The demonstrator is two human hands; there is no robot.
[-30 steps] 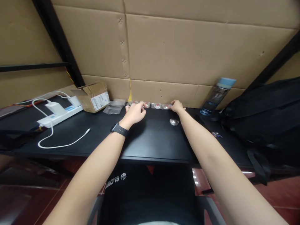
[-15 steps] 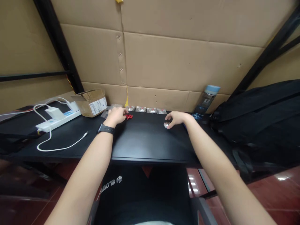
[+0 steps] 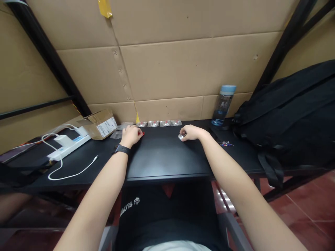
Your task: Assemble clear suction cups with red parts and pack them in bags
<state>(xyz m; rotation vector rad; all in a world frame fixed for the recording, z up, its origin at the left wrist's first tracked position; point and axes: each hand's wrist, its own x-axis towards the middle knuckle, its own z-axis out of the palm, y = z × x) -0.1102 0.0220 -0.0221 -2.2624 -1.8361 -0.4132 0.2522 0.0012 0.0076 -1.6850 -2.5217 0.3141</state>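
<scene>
My left hand [image 3: 131, 135], a black watch on its wrist, is closed at the back left of the black desk. Its fingers pinch a small red cord-like thing [image 3: 142, 133], mostly covered by them. Across the desk to the right, my right hand [image 3: 191, 132] grips a small round silvery disc [image 3: 181, 137] between thumb and fingers, low over the desktop. Along the back edge, between the hands, lies a row of several clear plastic packets [image 3: 165, 123], each with a shiny round piece inside. More clear plastic bags [image 3: 119, 131] lie just left of my left hand.
An open cardboard box [image 3: 103, 126] stands at the back left, beside a white power strip [image 3: 69, 148] with chargers and a white cable [image 3: 75, 176]. A blue-lidded bottle [image 3: 222, 106], a small colourful trinket [image 3: 226, 143] and a black backpack [image 3: 290, 118] are on the right.
The view has shifted. My left fingers now cover more of the red cord-like thing. My right hand still holds the silvery disc, and the trinket behind its arm has come into view.
</scene>
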